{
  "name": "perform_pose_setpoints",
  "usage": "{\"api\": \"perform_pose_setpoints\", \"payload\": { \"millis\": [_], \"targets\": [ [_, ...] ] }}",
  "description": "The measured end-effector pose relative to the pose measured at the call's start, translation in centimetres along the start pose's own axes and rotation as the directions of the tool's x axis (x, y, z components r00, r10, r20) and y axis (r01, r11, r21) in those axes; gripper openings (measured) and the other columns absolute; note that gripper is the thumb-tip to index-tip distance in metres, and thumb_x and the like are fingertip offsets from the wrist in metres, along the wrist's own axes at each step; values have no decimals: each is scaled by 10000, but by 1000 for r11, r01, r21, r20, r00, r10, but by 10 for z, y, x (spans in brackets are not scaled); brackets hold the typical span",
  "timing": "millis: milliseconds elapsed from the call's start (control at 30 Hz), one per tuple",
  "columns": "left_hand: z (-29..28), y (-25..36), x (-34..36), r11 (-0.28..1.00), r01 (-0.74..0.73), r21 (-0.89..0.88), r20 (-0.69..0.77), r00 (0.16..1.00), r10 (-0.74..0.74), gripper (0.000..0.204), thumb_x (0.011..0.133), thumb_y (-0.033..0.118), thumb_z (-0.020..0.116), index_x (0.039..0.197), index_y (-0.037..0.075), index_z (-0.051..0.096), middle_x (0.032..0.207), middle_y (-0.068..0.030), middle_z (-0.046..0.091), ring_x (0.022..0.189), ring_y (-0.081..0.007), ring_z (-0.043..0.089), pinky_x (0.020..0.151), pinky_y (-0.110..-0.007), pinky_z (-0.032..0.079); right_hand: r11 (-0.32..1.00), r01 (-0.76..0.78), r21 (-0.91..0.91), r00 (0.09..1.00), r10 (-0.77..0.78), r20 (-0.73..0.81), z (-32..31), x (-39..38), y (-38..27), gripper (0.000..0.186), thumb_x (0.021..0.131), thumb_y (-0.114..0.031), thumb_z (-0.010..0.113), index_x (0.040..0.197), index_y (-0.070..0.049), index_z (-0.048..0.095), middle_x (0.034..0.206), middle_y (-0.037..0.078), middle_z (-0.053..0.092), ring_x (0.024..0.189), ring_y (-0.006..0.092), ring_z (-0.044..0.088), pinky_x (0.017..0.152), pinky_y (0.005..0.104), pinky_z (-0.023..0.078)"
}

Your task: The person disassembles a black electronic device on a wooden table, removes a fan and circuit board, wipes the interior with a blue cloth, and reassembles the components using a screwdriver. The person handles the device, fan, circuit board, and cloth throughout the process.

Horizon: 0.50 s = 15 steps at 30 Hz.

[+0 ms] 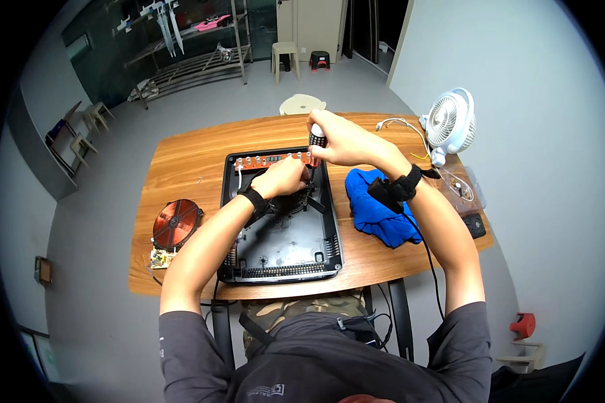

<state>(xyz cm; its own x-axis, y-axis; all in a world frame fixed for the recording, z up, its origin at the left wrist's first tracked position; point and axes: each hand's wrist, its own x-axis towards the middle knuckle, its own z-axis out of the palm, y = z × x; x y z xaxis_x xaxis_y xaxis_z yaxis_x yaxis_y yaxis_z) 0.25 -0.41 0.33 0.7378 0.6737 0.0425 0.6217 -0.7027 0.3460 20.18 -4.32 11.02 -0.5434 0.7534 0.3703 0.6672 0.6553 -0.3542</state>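
My right hand grips an upright screwdriver with a pale top and dark, patterned handle, over the upper right of an open black appliance housing. My left hand is closed beside the screwdriver's shaft, its fingertips down inside the housing; what they hold is hidden. An orange circuit board with a row of small components runs along the housing's far edge, with a white cable at its left. A crumpled blue cloth lies right of the housing.
The wooden table also bears a copper coil with a board at left, and a white fan, cables and a clear tray at right. Beyond are stools and a metal rack.
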Motion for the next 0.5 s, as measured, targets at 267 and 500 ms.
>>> {"api": "perform_pose_setpoints", "payload": {
  "millis": [267,500],
  "targets": [
    [0,5,4,999,45,-22,21,999,-45,175,790,109,739,928,2,740,921,-165,750,902,-320,721,835,-415,560,999,-46,2,988,45,-145,13,3,1,379,893,-251,735,1037,29,524,916,262,638,894,427,637,786,462,503],
    [5,6,10,998,62,13,-35,997,-62,150,783,132,765,862,7,737,859,-183,737,860,-342,720,814,-433,566,998,-67,-4,985,65,-162,11,2,4,378,892,-237,741,1020,42,521,890,267,637,861,431,645,762,450,514]
  ]
}}
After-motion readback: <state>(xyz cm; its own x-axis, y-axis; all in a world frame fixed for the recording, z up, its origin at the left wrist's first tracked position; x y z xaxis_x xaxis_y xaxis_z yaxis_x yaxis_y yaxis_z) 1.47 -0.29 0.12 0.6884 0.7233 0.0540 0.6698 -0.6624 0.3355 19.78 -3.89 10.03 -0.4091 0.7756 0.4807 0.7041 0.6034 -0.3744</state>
